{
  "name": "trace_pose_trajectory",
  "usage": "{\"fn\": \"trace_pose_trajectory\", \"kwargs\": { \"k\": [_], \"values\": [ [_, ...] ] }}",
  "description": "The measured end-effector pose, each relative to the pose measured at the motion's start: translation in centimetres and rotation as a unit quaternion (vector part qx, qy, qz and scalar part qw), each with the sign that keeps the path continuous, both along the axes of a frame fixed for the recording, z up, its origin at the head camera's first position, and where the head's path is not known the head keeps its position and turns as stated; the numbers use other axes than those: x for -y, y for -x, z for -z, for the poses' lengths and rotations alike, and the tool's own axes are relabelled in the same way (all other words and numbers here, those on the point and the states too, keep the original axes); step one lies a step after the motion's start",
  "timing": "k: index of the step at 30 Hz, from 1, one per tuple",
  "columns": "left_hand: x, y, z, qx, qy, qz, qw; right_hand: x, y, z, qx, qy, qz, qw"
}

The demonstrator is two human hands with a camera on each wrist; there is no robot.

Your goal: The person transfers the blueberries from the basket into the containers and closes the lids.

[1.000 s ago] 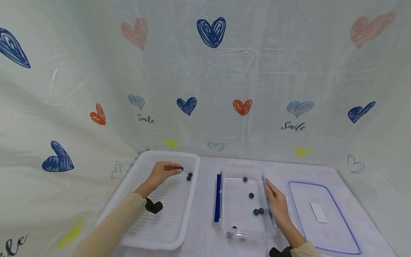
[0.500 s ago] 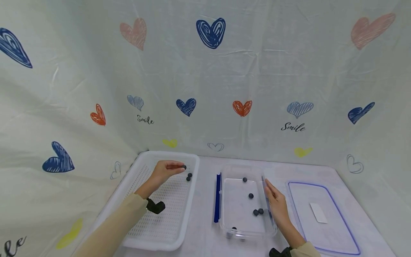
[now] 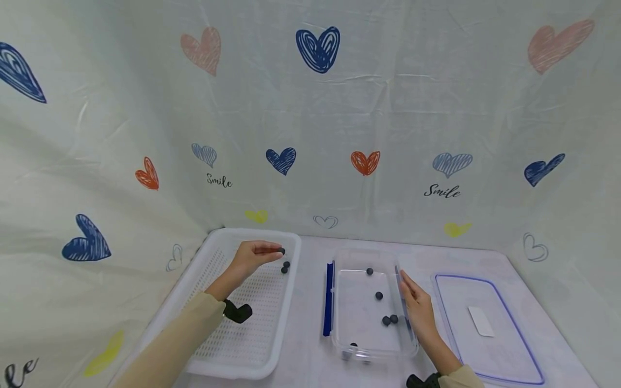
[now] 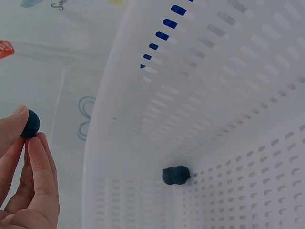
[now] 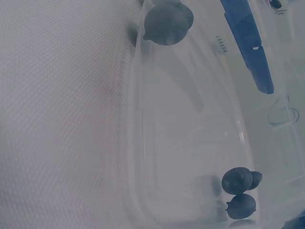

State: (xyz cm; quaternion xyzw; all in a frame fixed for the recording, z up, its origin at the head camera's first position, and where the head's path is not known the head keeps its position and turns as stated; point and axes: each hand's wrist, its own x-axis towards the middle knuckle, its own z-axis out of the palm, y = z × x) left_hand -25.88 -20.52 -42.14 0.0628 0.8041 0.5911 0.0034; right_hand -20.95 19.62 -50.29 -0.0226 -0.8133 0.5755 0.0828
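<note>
My left hand (image 3: 248,257) pinches a small dark ball (image 3: 282,251) between thumb and fingertips, above the far right part of a white perforated basket (image 3: 242,345). In the left wrist view the pinched ball (image 4: 32,124) shows plainly, outside the outline of the basket wall. Two more dark balls (image 4: 176,175) lie touching in a corner of the basket. My right hand (image 3: 420,310) rests with fairly straight fingers along the right side of a clear plastic box (image 3: 359,323). Several dark balls (image 5: 166,25) with tiny nubs lie in that box. The right wrist view does not show the hand.
A blue clasp flap (image 3: 329,299) hangs at the box's left side. To the right lies a clear lid (image 3: 490,353) with a blue seal and a white label (image 3: 481,321). A curtain (image 3: 320,118) with printed hearts stands behind the table.
My left hand, with the pinched ball, has shifted slightly right and away from me over the basket. My right hand and the box have stayed in place.
</note>
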Motion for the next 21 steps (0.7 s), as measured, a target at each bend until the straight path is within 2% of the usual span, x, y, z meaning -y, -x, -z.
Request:
{"fn": "trace_pose_trajectory", "kwargs": {
  "k": [2, 7, 9, 17, 21],
  "values": [
    [0.1, 0.3, 0.3, -0.003, -0.006, 0.007, 1.0, 0.0, 0.0, 0.0, 0.0, -0.001, 0.0, 1.0],
    [-0.7, -0.8, -1.5, 0.009, -0.018, 0.021, 0.9996, -0.1, 0.2, 0.6, -0.014, -0.01, 0.006, 1.0],
    [-1.0, -1.0, -1.8, 0.014, -0.022, 0.027, 0.9993, -0.1, 0.3, 0.7, -0.024, -0.007, 0.008, 1.0],
    [-1.1, 0.1, -0.1, 0.016, -0.03, 0.041, 0.9986, -0.1, 0.4, 0.8, -0.032, -0.002, 0.007, 0.999],
    [-1.6, 0.2, 0.0, 0.011, -0.03, 0.051, 0.9982, -0.1, 0.4, 0.7, -0.03, 0.0, 0.008, 1.0]
  ]
}}
